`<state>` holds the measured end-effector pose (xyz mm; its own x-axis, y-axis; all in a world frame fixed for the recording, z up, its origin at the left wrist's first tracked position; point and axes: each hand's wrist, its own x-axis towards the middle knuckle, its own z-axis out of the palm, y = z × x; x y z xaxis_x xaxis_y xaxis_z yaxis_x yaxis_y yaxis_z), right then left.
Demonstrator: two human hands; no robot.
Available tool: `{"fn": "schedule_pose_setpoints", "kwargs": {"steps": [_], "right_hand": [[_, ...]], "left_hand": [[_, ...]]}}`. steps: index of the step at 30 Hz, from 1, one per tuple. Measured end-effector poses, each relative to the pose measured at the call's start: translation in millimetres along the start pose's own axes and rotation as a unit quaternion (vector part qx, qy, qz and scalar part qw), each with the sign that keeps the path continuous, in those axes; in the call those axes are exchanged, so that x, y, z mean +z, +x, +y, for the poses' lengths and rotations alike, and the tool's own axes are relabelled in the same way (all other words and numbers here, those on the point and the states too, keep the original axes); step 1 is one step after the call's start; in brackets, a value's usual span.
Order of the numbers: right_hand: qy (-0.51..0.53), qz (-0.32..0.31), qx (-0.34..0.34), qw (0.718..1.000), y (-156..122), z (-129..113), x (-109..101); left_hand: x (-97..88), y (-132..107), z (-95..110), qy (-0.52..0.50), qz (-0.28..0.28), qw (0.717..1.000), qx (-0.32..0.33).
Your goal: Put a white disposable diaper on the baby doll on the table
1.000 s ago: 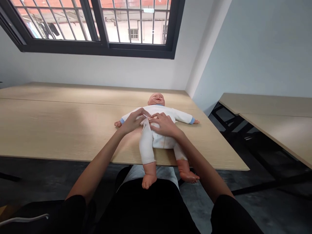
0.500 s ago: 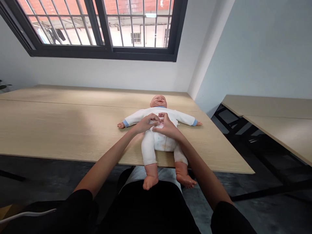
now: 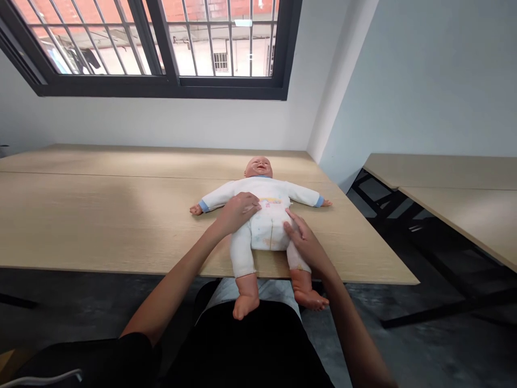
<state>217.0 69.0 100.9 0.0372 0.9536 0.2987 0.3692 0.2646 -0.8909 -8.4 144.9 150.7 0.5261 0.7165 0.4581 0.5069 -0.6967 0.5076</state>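
A baby doll (image 3: 264,186) in a white top with blue cuffs lies on its back on the table, arms spread and bare feet hanging past the front edge. Around its hips is a white diaper (image 3: 269,231) with a coloured print at the waist. My left hand (image 3: 241,209) rests on the diaper's left side at the waist, fingers lying over it and apart. At the other side, my right hand (image 3: 302,237) touches the diaper near the doll's thigh, its thumb and fingers spread. I see nothing held in either hand.
The doll lies near the right end of a light wooden table (image 3: 100,221). A second table (image 3: 456,199) with black legs stands to the right, across a gap. Behind is a white wall with a barred window (image 3: 161,48).
My hands were together at the middle of the diaper's waist. Now they are apart: the left has shifted slightly left, the right has moved right and down, uncovering the printed waistband.
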Motion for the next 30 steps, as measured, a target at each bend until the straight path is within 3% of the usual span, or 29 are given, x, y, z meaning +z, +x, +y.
{"fn": "schedule_pose_setpoints", "kwargs": {"steps": [6,12,18,24,30], "right_hand": [[-0.064,-0.058,-0.037,0.996,-9,-8,2],[-0.287,-0.061,-0.1,0.951,0,-28,2],[-0.308,-0.135,-0.154,0.929,10,-38,11],[-0.288,-0.121,-0.143,0.939,11,-36,23],[-0.211,-0.164,-0.129,0.955,12,-38,6]], "left_hand": [[3.5,-26,48,0.187,-0.074,0.978,-0.06],[9.7,-35,56,0.262,-0.082,0.957,-0.09],[10.1,-34,52,0.247,-0.105,0.961,-0.072],[13.1,-33,50,0.237,-0.118,0.959,-0.102],[-0.7,-37,43,0.116,-0.145,0.979,-0.09]]}}
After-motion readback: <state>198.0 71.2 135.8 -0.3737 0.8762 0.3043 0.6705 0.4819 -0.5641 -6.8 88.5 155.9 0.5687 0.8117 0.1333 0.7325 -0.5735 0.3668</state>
